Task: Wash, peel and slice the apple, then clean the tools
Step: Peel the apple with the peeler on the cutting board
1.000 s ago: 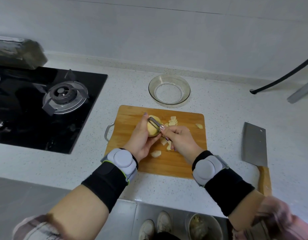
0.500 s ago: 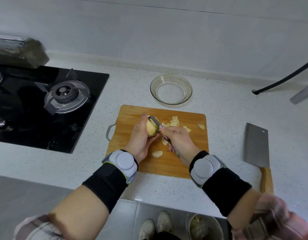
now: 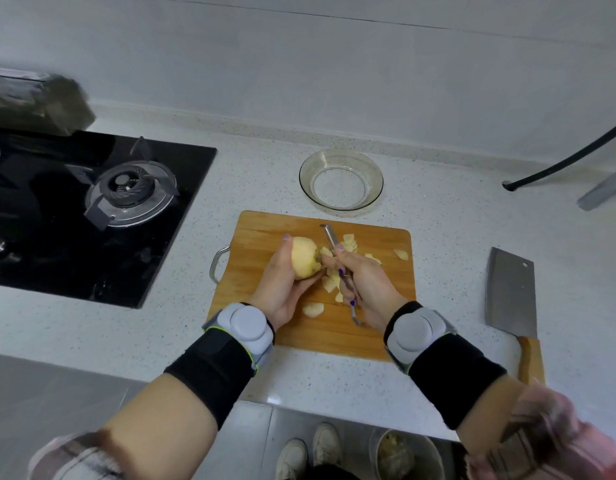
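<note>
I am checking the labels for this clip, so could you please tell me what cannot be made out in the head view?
- Near side of the apple: hidden by the left hand.
- Peeler handle: mostly covered by the right hand.
- Dark object behind the stove: blurred, cut off by the left edge.
- Contents of the bin on the floor: too blurred.

Open bench (image 3: 448, 237) lies between the cutting board (image 3: 265, 237) and the cleaver (image 3: 510, 289), wide enough for a hand to pass. The glass bowl (image 3: 341, 180) stands just beyond the board's far edge, narrowing passage there. The hob (image 3: 92, 216) bounds the left, with a strip of bare bench between it and the board handle (image 3: 217, 263). Peel scraps (image 3: 348, 242) litter the board's centre and right; its near left corner is bare.
</note>
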Available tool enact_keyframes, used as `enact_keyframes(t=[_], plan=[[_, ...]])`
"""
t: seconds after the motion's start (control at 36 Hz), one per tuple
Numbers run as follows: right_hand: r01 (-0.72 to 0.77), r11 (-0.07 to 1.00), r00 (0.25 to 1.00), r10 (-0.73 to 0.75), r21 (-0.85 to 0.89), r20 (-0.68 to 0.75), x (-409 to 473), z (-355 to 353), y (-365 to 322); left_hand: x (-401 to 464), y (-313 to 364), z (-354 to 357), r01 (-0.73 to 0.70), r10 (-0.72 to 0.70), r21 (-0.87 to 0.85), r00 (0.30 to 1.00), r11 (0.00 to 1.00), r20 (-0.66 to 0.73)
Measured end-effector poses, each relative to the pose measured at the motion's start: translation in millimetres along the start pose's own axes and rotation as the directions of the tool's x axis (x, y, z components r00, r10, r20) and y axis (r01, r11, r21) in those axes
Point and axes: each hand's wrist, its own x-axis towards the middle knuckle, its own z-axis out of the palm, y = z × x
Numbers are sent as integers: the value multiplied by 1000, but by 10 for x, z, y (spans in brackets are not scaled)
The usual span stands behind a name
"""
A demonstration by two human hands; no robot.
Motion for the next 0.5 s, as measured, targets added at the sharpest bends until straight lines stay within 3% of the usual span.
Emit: enact_keyframes(t=[0.22, 0.33, 0.5], plan=[[145, 948, 989, -133, -283, 62, 45, -16, -32, 20, 113, -7, 111, -110, 28, 993, 993, -31], [242, 904, 967, -194, -351, 166, 6, 41, -28, 48, 150, 26, 135, -136, -23, 989, 991, -53], [292, 896, 956, -271, -333, 110, 5, 32, -9, 60, 155, 67, 107, -110, -68, 993, 992, -44]])
